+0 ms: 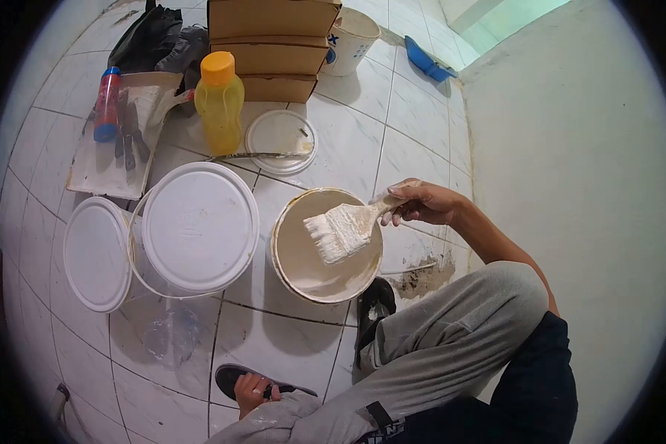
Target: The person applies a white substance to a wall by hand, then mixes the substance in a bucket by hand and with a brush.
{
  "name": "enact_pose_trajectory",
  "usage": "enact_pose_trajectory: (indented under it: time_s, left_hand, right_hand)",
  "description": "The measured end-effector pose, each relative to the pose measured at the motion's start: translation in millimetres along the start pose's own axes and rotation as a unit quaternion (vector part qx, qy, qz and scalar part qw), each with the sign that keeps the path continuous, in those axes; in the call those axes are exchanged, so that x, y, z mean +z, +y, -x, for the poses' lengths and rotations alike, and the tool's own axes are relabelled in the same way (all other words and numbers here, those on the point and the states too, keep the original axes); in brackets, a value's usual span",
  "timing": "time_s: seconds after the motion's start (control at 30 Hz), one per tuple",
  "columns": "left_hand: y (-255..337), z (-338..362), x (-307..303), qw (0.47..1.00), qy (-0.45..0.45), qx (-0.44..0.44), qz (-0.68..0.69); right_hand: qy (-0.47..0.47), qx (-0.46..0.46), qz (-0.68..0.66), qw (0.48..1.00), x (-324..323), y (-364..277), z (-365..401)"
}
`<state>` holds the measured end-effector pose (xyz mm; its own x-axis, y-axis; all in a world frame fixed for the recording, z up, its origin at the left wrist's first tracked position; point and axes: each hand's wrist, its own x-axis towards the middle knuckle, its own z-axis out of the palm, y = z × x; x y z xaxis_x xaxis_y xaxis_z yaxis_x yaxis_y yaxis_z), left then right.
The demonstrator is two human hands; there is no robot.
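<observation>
- Right hand (pixel 425 202) pinches a brush (pixel 345 229) over the open bucket (pixel 291 248).
- Left hand (pixel 254 390), nearer than the bucket, by a shoe (pixel 229 378); grip unclear.
- Large lidded tub (pixel 200 229) left of the bucket.

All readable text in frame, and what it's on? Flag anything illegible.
"X": back white bucket, beside the boxes; blue marks below it unreadable.
Red-and-blue can: label too small to read.
Large white lid: faint marks, unreadable.
Nothing else legible.
</observation>
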<state>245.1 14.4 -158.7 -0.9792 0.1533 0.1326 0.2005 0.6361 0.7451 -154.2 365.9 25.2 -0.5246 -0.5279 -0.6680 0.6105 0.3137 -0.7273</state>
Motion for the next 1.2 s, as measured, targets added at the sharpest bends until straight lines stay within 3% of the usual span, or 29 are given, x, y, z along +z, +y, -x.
enact_pose_trajectory:
  time_s: [0.17,0.3,0.4,0.47,0.5,0.63,0.73,0.83,0.97,1.2]
  left_hand:
    - [-1,2,2,1.000,0.003,0.000,-0.006]
    - [2,-1,-1,1.000,0.001,-0.001,-0.012]
    - [4,-3,0,1.000,-0.005,-0.011,-0.007]
    - [5,-3,3,1.000,0.010,-0.003,-0.023]
    - [4,-2,4,0.999,0.017,0.001,-0.031]
    - [-3,5,9,0.999,0.021,-0.004,-0.028]
    - [-1,3,7,1.000,0.015,-0.007,-0.026]
    - [4,0,6,1.000,0.008,-0.015,-0.025]
    - [1,-1,8,1.000,0.004,-0.019,-0.024]
    - [12,-12,0,0.999,0.006,-0.034,-0.015]
  right_hand:
    - [-0.019,0.006,-0.021,1.000,2,13,-1]
    - [0.007,-0.011,0.213,0.977,23,-14,4]
    - [0.015,-0.033,0.447,0.894,38,-35,2]
    - [-0.009,-0.141,0.544,0.827,49,-40,-3]
    - [-0.019,-0.194,0.587,0.786,56,-43,-5]
    - [0.014,-0.244,0.669,0.702,82,-38,-25]
    - [0.028,-0.295,0.668,0.682,96,-12,-59]
    - [0.012,-0.289,0.683,0.671,116,0,-74]
    - [-0.024,-0.323,0.713,0.621,127,31,-84]
    - [0.015,-0.330,0.651,0.684,114,26,-70]
